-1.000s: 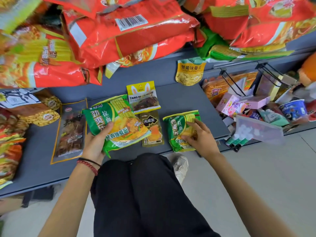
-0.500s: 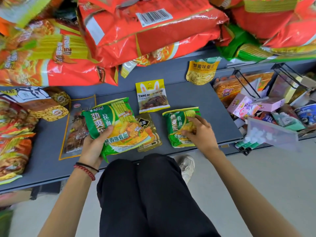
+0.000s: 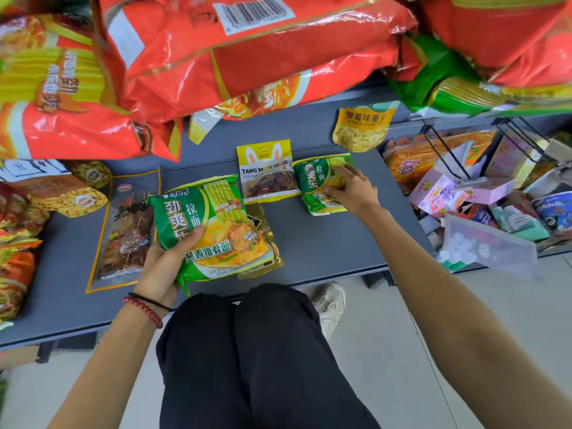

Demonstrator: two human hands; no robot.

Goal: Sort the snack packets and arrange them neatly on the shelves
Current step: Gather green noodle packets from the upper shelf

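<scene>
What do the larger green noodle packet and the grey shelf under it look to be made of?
Larger green noodle packet: thin plastic film, glossy and printed, judging by its crinkles and glare streaks. Grey shelf: probably painted sheet metal, matte, going by its flat face and thin straight front edge; not certain.

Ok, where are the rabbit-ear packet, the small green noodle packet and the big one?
rabbit-ear packet (image 3: 266,170), head view, printed name band.
small green noodle packet (image 3: 309,181), head view, green left side.
big green noodle packet (image 3: 223,239), head view, front middle.
</scene>
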